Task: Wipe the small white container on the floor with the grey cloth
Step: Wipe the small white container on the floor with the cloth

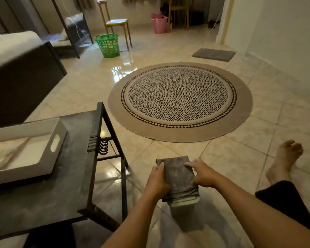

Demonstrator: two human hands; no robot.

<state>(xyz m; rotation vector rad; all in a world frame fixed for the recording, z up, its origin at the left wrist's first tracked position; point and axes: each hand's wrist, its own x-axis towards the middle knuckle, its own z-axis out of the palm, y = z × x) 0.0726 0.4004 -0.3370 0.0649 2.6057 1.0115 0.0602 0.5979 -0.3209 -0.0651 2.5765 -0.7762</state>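
Note:
A folded grey cloth (177,176) lies over the top of the small white container (184,203), which stands on the tiled floor in front of me. Only the container's near rim and front wall show below the cloth. My left hand (157,181) grips the cloth's left edge against the container's side. My right hand (202,174) presses on the cloth's right edge, fingers curled over it.
A dark low table (43,203) with a white tray (25,151) stands at my left. My bare foot (284,158) and leg stretch out to the right. A round patterned rug (180,101) lies ahead, with a green basket (108,45), a chair and a grey mat beyond.

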